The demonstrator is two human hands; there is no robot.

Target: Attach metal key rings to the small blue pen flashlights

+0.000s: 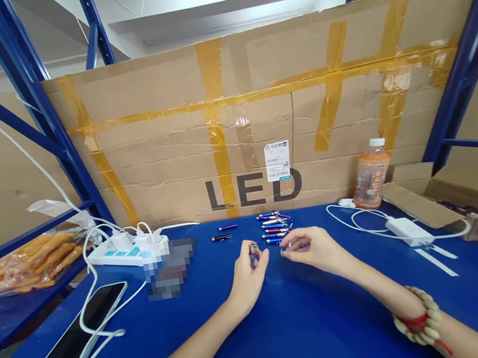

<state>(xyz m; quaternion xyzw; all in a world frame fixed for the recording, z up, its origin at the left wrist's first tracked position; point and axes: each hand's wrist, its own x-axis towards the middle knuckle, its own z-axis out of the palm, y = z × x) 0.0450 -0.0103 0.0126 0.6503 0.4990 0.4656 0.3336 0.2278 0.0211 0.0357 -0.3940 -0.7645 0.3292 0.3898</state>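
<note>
My left hand (246, 277) is closed around a small silvery metal piece (254, 248), whose end shows between thumb and fingers. To its right, my right hand (318, 249) is in a pinch; a tiny shiny bit shows at its fingertips, too small to name. The hands are apart, a little above the blue table. Just beyond them lies a row of small metallic pen-like tubes (273, 225) in blue, purple, red and silver, some with clips. A purple tube (228, 227) and a black tube (222, 238) lie separately to the left.
A white power strip (128, 254), a phone (85, 327) and cables are on the left. An orange-tinted bottle (371, 176), a white adapter (405, 229) and an open cardboard box (472, 190) stand right. A cardboard wall (162, 155) closes the back between blue posts.
</note>
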